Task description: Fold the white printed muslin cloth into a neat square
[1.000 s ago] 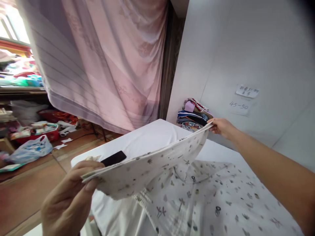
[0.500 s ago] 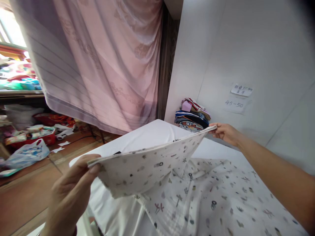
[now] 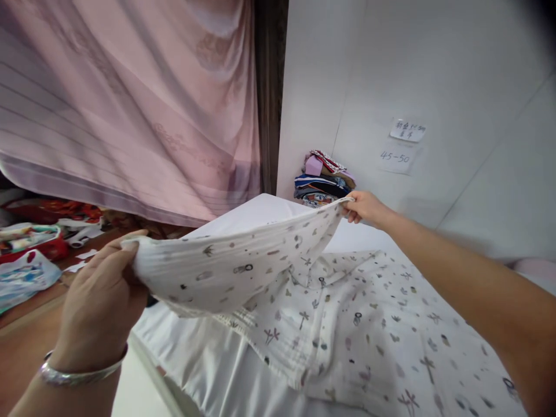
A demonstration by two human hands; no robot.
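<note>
A white cloth with small printed motifs point(image 3: 334, 324) lies spread over the white-covered table. Its far part is lifted and stretched between my two hands. My left hand point(image 3: 102, 289), with a silver bangle at the wrist, pinches the lifted left corner. Farther off to the right, my right hand point(image 3: 365, 207) grips the other corner between thumb and fingers. Between them the raised edge sags slightly, and the cloth below it is folded and wrinkled. The rest rests on the tabletop toward the lower right.
Folded clothes point(image 3: 324, 176) are stacked at the table's far end by a grey-white wall point(image 3: 417, 69) with paper notes point(image 3: 397, 156). A pink curtain point(image 3: 174, 104) hangs behind. On the floor at left are a red basket point(image 3: 56, 246) and a plastic bag point(image 3: 28, 278).
The view has swung right and down. The lifted edge now bows more, and my left hand has turned so its back shows. Both hands still hold the cloth.
</note>
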